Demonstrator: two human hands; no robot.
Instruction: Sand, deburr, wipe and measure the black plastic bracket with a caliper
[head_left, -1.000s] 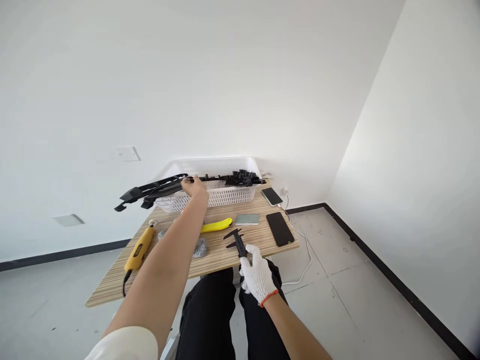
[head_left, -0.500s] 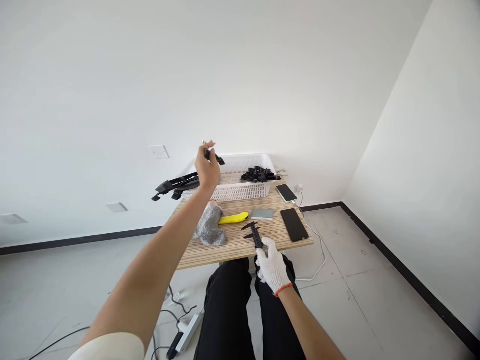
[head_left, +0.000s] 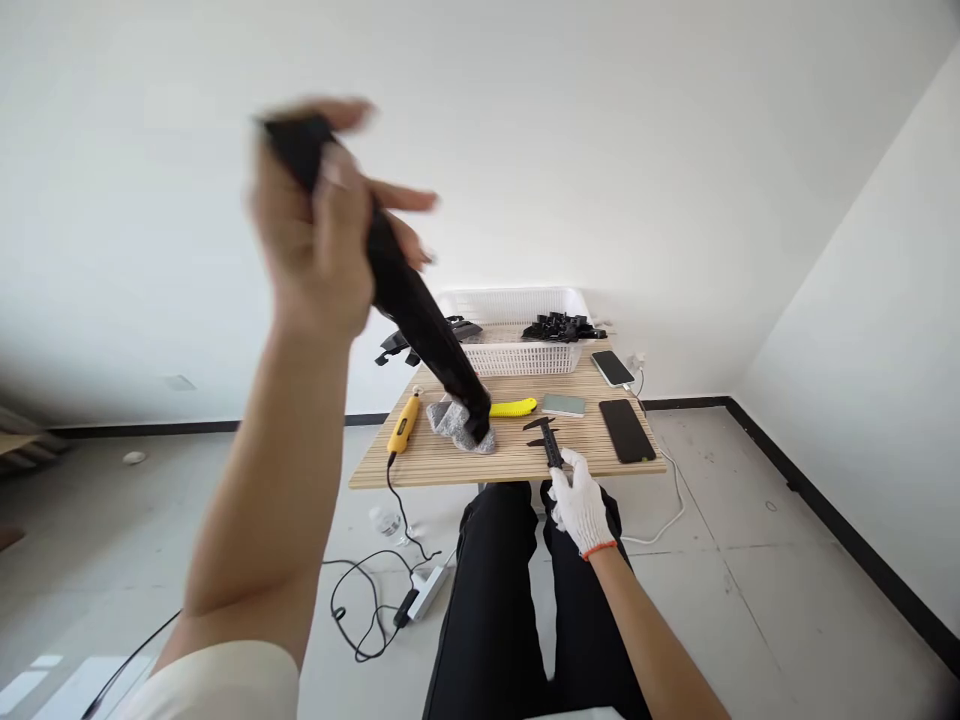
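Observation:
My bare left hand (head_left: 322, 220), blurred by motion, is raised high at the left and grips a long black plastic part (head_left: 420, 310). The part slants down to the right, its lower end in front of a grey cloth (head_left: 448, 420) on the table. My right hand (head_left: 581, 505) wears a white knitted glove with an orange cuff. It is closed on a black caliper (head_left: 551, 445) at the table's near edge, jaws pointing away from me. Beyond, a white basket (head_left: 525, 358) holds black plastic parts (head_left: 562, 327), and longer black pieces (head_left: 397, 345) stick out over its left side.
On the wooden table (head_left: 517, 467) lie a yellow corded tool (head_left: 403, 424), a yellow-handled cutter (head_left: 514, 408), a small grey-green block (head_left: 564, 405) and two phones (head_left: 627, 431) (head_left: 612, 369). Cables and a power strip (head_left: 429, 592) lie on the floor. A white wall rises behind.
My left hand has come up and toward me from the basket, bringing out the long black part. The view has shifted left, showing the yellow corded tool. My right hand still holds the caliper.

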